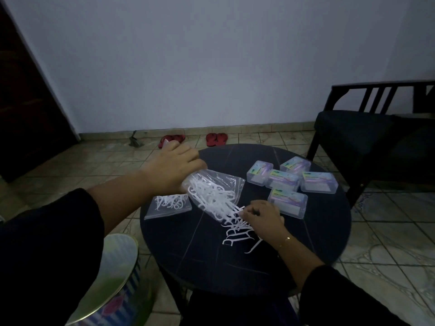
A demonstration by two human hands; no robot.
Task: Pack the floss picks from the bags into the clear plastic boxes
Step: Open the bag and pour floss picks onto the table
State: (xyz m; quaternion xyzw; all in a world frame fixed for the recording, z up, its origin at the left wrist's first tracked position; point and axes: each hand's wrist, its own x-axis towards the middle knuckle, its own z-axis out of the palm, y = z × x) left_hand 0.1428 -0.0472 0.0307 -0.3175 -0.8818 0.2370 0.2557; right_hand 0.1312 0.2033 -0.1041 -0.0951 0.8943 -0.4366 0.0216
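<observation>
From the head camera, the left hand (175, 164) grips the bunched end of a clear, crinkly plastic bag (213, 194), tipped so its open mouth slopes down toward the right hand (262, 218). The bag is stuffed with thin white floss picks (209, 196) — a tangled mass of hooked shapes. More have slid out of the mouth into a loose pile of spilled picks (237, 234) on the table, just under and inboard of the right hand. That hand lies knuckles up over the pile, its fingers bent down onto the picks; whether it actually pinches one I cannot tell.

Below the left hand, touching the tipped bag, a second bag (168, 207) lies flat with a thinner layer of picks inside.

Beyond the right hand sit five clear plastic boxes (288, 202) — small, rounded-cornered, lids shut, each topped with a pastel label. The nearest is just beside the right hand's knuckles; the other four cluster past it.

All rest on a round dark table (188, 250) with a smooth top crossed by faint lines.
</observation>
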